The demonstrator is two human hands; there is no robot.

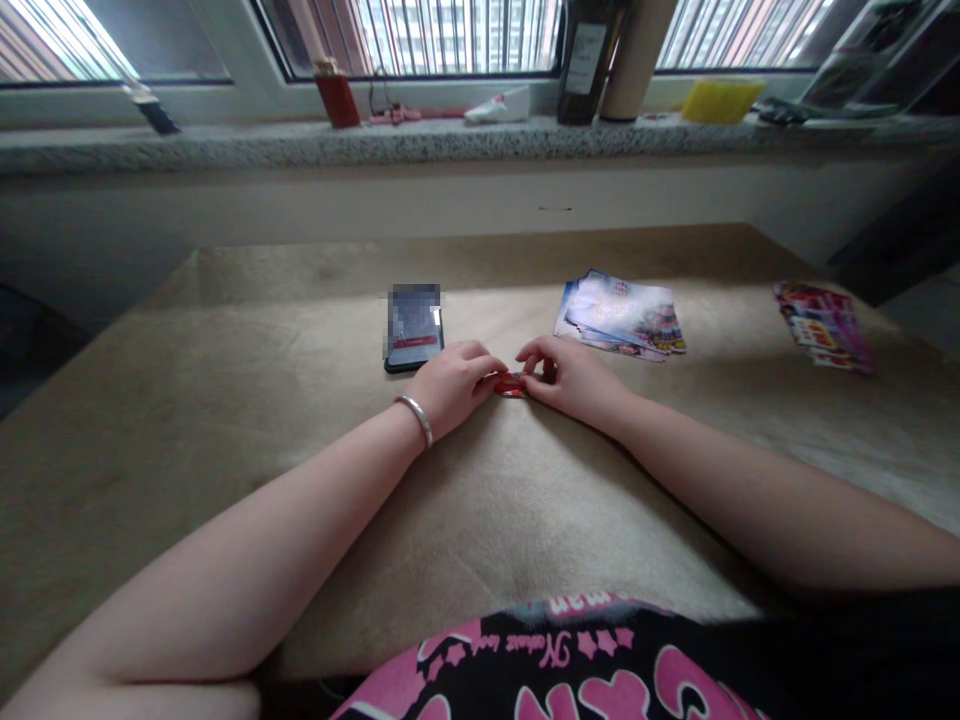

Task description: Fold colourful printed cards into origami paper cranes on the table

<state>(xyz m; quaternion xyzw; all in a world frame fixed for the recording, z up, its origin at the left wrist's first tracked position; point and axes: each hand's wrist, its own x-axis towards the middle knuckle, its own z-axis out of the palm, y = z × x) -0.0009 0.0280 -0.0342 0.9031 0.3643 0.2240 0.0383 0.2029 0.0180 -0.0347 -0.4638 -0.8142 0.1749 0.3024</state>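
Note:
Between my two hands, low over the table, is a small red shiny packet (511, 384). My left hand (459, 385), with a silver bangle at the wrist, pinches its left end. My right hand (566, 375) has thumb and fingers closed on its right end. The packet's exact kind is too small to make out. Just beyond my left hand lies a phone (414, 330) with its screen partly blurred. A spread pile of glossy picture cards (622, 312) rests beyond my right hand.
On the table's (262, 340) far right lie several red and purple packets (823, 325). Behind it runs a stone windowsill (262, 148) bearing a red bottle (337, 97), a dark box (589, 65) and a yellow sponge-like block (721, 100).

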